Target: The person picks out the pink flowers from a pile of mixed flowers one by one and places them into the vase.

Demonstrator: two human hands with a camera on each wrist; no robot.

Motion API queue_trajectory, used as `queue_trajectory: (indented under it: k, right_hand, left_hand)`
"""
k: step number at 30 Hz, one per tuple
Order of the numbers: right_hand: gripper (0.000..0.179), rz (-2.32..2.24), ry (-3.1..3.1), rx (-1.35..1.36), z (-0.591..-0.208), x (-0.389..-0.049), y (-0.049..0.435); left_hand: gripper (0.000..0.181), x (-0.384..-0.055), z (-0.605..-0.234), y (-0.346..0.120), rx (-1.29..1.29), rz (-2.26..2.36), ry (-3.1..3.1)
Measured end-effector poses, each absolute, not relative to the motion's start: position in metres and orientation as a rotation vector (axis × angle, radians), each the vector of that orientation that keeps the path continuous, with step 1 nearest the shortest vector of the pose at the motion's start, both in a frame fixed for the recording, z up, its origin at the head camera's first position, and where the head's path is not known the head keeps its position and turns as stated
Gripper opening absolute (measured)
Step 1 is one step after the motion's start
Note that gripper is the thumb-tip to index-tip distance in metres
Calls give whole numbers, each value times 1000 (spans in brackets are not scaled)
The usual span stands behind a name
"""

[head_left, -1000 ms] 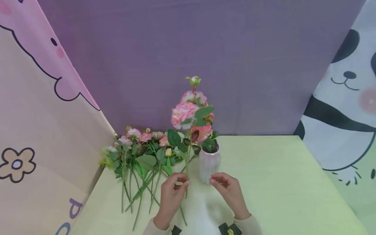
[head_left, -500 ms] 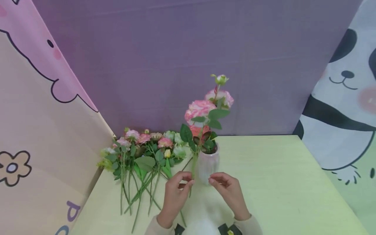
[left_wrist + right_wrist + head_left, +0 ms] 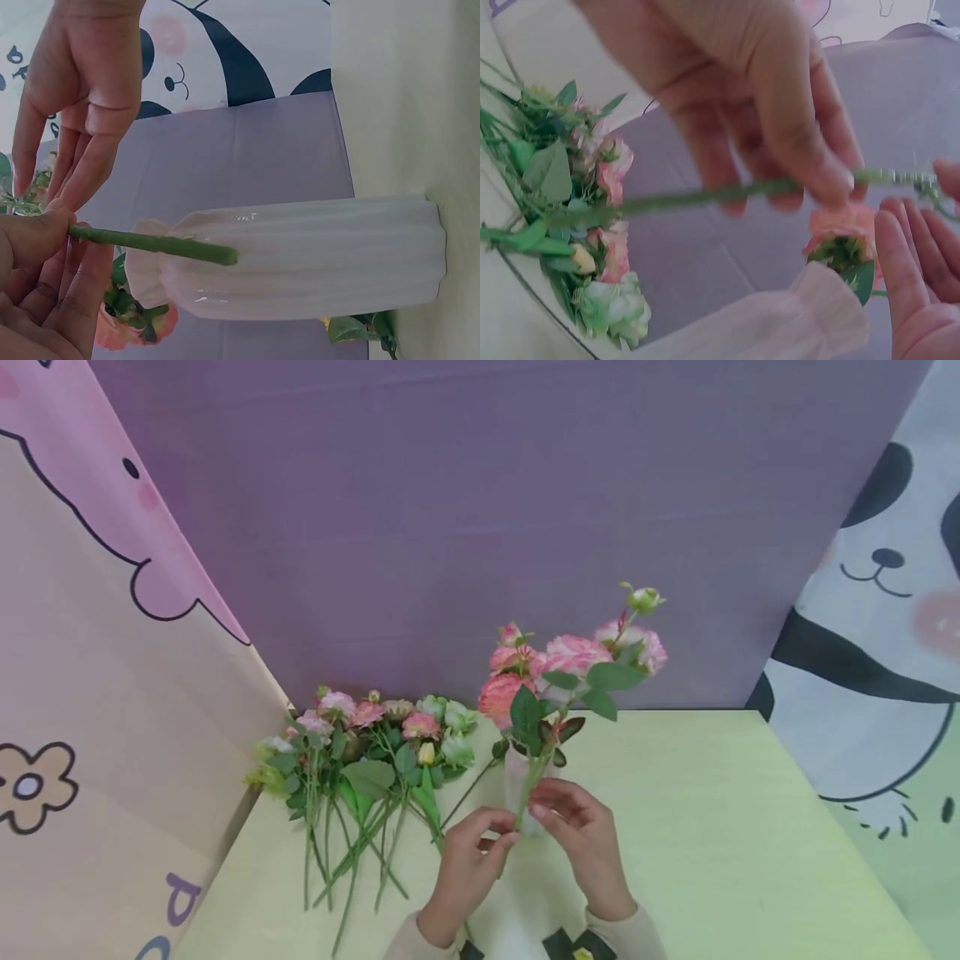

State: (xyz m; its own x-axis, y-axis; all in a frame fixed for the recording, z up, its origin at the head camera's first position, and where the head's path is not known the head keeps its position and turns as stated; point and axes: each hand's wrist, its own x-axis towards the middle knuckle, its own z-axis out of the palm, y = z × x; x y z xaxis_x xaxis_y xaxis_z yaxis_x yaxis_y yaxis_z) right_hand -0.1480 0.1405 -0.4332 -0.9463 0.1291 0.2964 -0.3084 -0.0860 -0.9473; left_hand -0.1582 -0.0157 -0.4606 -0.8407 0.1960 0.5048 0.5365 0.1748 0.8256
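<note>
My left hand pinches the green stem of a pink artificial peony spray between thumb and fingers. The spray leans to the right, and its cut stem end shows in front of the vase in the left wrist view. My right hand is at the same stem higher up, its fingers fairly straight and the stem passing between thumb and fingers; whether they touch it is unclear. Behind the hands stands a pale ribbed vase, partly covered in the head view. A coral peony stands in it.
Several artificial flowers lie in a pile at the table's left, with pink blooms, green-white blooms and a yellow tulip bud. Their stems point toward the front. Pale table extends to the right; a purple backdrop rises behind.
The held peony spray has moved right and tilted over to the right, uncovering the coral peony in the vase. My left hand has shifted right. My right hand has come up to the stem.
</note>
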Motion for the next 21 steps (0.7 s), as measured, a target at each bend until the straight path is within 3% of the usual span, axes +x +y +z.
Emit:
queue_trajectory:
  k: [21]
  right_hand:
    - [23,2087,-1785,33,-429,-149,142]
  left_hand:
    - [11,-142,-428,1,-698,-1842,-2238]
